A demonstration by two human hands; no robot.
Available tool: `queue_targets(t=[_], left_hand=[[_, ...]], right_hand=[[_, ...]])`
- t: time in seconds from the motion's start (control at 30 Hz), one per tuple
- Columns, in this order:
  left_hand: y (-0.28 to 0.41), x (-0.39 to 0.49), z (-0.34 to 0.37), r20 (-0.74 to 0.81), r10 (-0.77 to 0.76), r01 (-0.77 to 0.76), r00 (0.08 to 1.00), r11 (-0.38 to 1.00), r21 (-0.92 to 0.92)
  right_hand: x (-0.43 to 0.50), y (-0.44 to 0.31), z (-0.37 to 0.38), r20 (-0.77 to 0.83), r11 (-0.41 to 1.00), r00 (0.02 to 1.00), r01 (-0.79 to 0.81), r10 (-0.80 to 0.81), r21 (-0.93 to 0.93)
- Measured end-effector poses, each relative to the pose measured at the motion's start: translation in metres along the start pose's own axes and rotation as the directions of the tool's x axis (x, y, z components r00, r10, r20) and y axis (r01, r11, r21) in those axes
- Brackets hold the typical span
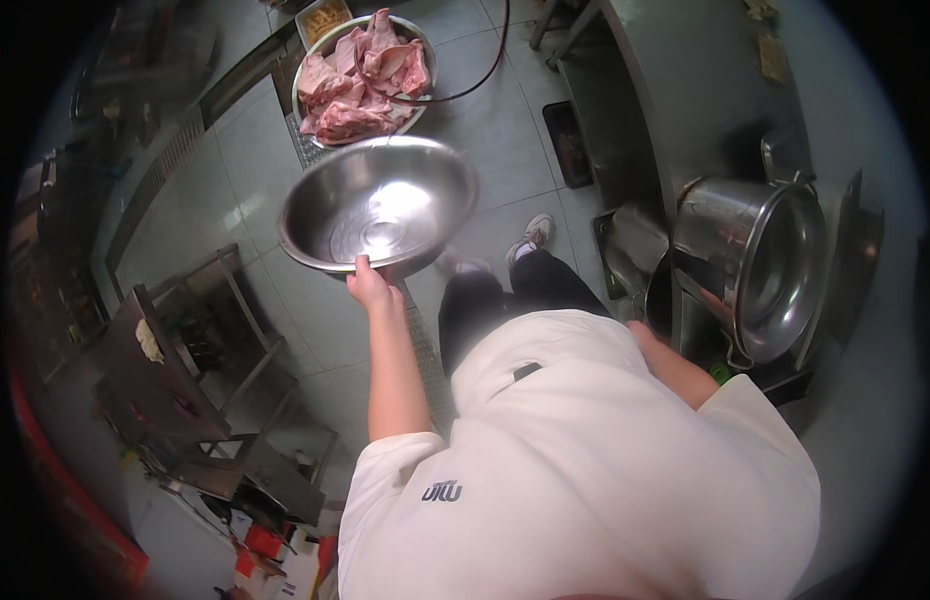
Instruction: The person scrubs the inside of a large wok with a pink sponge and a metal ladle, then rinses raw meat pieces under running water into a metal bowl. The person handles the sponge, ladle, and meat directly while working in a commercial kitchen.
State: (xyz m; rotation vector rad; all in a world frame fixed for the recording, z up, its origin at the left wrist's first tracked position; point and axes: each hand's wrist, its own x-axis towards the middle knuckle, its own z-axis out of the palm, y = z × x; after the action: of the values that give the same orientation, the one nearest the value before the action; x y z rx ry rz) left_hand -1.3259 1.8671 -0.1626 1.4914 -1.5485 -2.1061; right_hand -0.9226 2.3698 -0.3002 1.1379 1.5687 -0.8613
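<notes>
My left hand [373,287] grips the near rim of a wide stainless steel basin [330,202], thumb over the edge. The basin is tilted, and its shiny inside shows nothing in it. Just beyond it, a round bowl [433,64] on the floor is heaped with large pieces of raw pinkish meat [352,82]. My right hand [639,331] is low at my right side, partly hidden by my shirt. Close to it is a metal vessel or scoop [639,236]; whether the fingers hold it cannot be made out.
A dark hose [484,79] crosses the meat bowl. Behind it sits a small tray of yellowish pieces [322,21]. A large steel pot [716,225] stands at the right, beside a metal counter [705,97]. Metal tables [165,360] line the left. A drain grate [427,352] runs along the tiled floor.
</notes>
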Motion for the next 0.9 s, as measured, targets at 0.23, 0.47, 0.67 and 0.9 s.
queue_targets(t=[0.23, 0.47, 0.67, 0.9], left_hand=[[-0.054, 0.176, -0.105, -0.591, -0.098, 0.138, 0.801, 0.990, 0.023], [-0.097, 0.293, -0.235, -0.570, -0.368, 0.282, 0.735, 0.930, -0.237], [-0.189, 0.385, -0.217, -0.349, -0.463, 0.361, 0.815, 0.876, -0.320], [-0.303, 0.452, -0.155, -0.463, -0.509, 0.253, 0.725, 0.823, -0.508]], right_hand=[[-0.010, -0.068, 0.008, -0.071, 0.956, 0.997, -0.011, -0.010, -0.292], [-0.019, -0.186, -0.013, -0.125, 0.665, 0.989, -0.042, -0.077, -0.745], [0.127, -0.470, 0.012, -0.109, 0.557, 0.910, 0.147, -0.400, -0.818], [0.303, -0.845, 0.155, 0.075, 0.211, 0.545, 0.443, -0.835, -0.872]])
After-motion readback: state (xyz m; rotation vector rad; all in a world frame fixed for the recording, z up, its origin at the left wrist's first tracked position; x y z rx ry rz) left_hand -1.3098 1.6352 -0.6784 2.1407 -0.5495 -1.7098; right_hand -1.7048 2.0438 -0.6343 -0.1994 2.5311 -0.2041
